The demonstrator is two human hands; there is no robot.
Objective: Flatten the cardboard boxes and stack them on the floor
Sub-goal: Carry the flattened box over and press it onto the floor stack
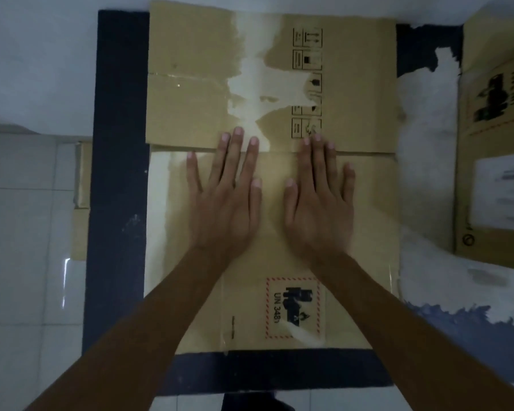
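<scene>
We saw a flattened cardboard box [272, 179] lying on a dark blue mat [118, 179] on the pale tiled floor [27, 262], filling the middle of the view. Both of the person's hands lay palm-down on it. The left hand [226, 200] had its fingers straight and fanned apart, the fingertips reaching over the crease that ran left to right across the cardboard. The right hand [319, 200] lay just beside it, fingers straight and closer together, thumb out toward the left hand; its fingertips also reached the crease. The two hands were near each other but apart, and neither curled round anything.

The far panel of the box carried a column of black handling symbols [307, 83] and wide pale patches where the surface had been torn away. The near panel carried a red-dashed hazard label [293, 308] reading "UN 348", partly scuffed, between the two forearms.

At the right edge, a second cardboard box [496, 143] lay on the mat, with a similar black print at its far end and a white paper label [503, 191] nearer to us; it was blurred and cut off by the frame. The mat between the two boxes was worn white in ragged patches. At the left, a strip of further cardboard [82, 200] showed past the mat's edge.
</scene>
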